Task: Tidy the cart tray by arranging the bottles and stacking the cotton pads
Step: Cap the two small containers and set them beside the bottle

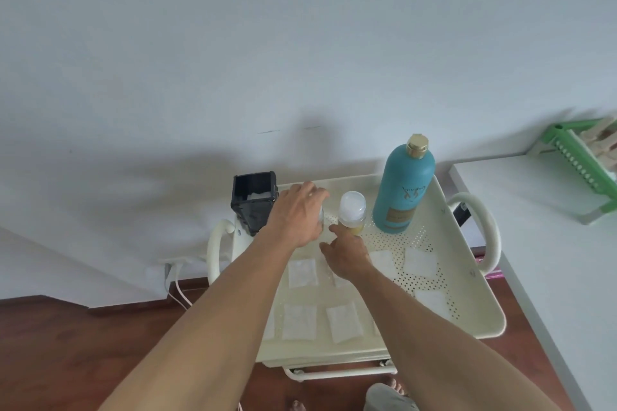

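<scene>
A cream perforated cart tray (465, 294) holds a tall teal bottle (402, 187) with a gold cap at the back right. Left of it stands a small clear bottle (352, 215) with a white cap and yellow liquid. My left hand (297, 215) is wrapped over another small clear bottle (321, 215), mostly hidden under the palm. My right hand (347, 252) hovers just in front of the yellow-liquid bottle, fingers apart, holding nothing. Several square white cotton pads (302, 272) lie scattered flat across the tray floor.
A black open-topped box (254, 203) hangs at the tray's back left corner. Cart handles (480, 230) curve at both sides. A white table (551, 243) with a green rack (581, 157) stands to the right. A wall socket and cable (173, 280) sit low left.
</scene>
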